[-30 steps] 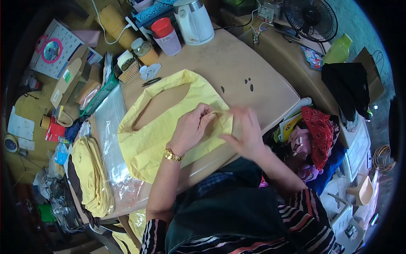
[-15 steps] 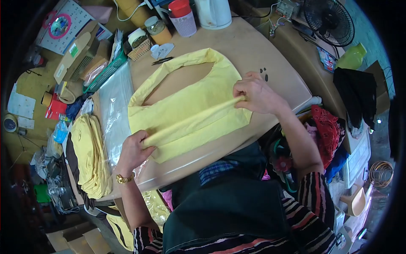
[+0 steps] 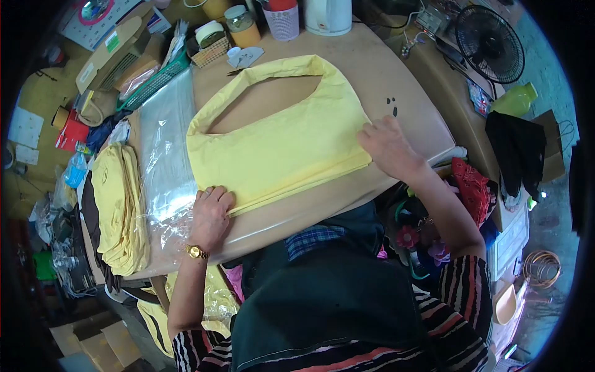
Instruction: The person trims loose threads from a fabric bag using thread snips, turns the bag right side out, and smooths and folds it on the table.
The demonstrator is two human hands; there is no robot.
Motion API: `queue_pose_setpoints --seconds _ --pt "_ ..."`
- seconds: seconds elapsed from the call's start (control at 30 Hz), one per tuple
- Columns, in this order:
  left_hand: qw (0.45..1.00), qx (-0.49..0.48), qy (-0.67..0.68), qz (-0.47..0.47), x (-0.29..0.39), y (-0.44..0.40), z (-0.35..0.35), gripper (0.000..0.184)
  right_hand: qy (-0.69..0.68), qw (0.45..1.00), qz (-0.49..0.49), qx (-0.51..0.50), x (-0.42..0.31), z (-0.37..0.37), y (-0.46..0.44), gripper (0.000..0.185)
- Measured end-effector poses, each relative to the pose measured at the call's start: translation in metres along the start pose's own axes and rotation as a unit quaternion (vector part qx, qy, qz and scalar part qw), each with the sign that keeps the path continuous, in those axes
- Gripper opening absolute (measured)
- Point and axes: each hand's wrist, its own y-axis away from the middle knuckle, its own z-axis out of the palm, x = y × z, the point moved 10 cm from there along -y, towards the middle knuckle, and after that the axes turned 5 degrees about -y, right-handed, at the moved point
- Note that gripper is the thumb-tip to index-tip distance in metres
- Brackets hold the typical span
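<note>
A yellow cloth bag lies flat on the table, its wide strap looped toward the far side. Its near edge is folded under, with layered folds showing along it. My left hand, wearing a gold watch, is closed on the bag's near left corner. At the right end of the same edge, my right hand grips the side of the bag with curled fingers. Both thumbs are largely hidden.
Clear plastic sleeves lie left of the bag, beside a stack of folded yellow cloth. A green basket, a jar and a white kettle stand farther back. A fan is at the right.
The raised lower part of the bag has been folded under and laid flat, making the body shorter. My hands have come down to the two ends of the new near edge.
</note>
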Motion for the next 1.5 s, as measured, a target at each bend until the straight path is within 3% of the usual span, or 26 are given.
queue_pose_setpoints --seconds 0.03,0.07,0.13,0.27,0.33,0.5,0.6,0.67,0.73,0.8,0.97,1.13,1.37,1.5 --pt "1.0 -0.005 -0.006 0.007 0.0 -0.001 0.002 0.02 0.08 0.993 0.064 -0.052 0.008 -0.003 -0.001 0.017" --pt "1.0 -0.003 -0.008 -0.001 -0.002 -0.003 0.001 0.02 0.081 0.994 0.056 -0.05 -0.002 -0.014 -0.008 0.017" --pt "1.0 -0.008 -0.022 0.012 0.005 -0.005 0.003 0.02 -0.113 0.984 0.09 0.101 -0.021 -0.054 -0.023 0.028" --pt "1.0 -0.009 -0.008 0.013 0.003 -0.003 0.002 0.021 -0.11 0.988 0.1 0.052 -0.053 0.006 -0.046 0.044" --pt "1.0 0.01 0.001 0.023 0.002 0.001 -0.008 0.017 -0.111 0.989 0.093 0.032 -0.036 0.036 -0.051 0.063" --pt "1.0 0.015 0.006 0.025 -0.005 0.02 -0.011 0.013 -0.103 0.992 0.07 0.014 -0.034 0.042 -0.048 0.071" --pt "0.996 -0.053 -0.037 -0.069 -0.022 0.025 -0.03 0.013 -0.097 0.992 0.077 -0.005 -0.039 0.04 -0.048 0.078" --pt "0.952 -0.047 -0.086 -0.289 -0.047 0.032 -0.076 0.02 -0.106 0.991 0.086 -0.016 -0.042 0.038 -0.049 0.082" --pt "0.974 0.132 -0.02 -0.182 0.0 0.003 -0.093 0.044 -0.102 0.989 0.104 -0.031 -0.044 0.037 -0.053 0.087" --pt "0.988 0.053 -0.031 -0.144 0.059 -0.038 -0.066 0.064 -0.102 0.989 0.101 -0.02 -0.05 0.037 -0.052 0.086" --pt "0.978 0.019 -0.036 -0.203 0.017 -0.038 0.021 0.068 -0.112 0.988 0.098 -0.033 -0.048 0.034 -0.025 0.09" --pt "0.973 0.014 -0.036 -0.226 -0.009 -0.027 0.024 0.072 -0.088 0.985 0.149 0.001 -0.041 0.033 -0.014 0.091" --pt "0.965 -0.08 -0.028 -0.249 -0.024 -0.015 0.03 0.078 -0.127 0.972 0.195 0.019 -0.018 0.039 0.008 0.092" --pt "0.96 -0.124 0.008 -0.252 -0.026 -0.002 0.028 0.079 -0.054 0.963 0.261 -0.043 -0.009 0.037 0.028 0.085"
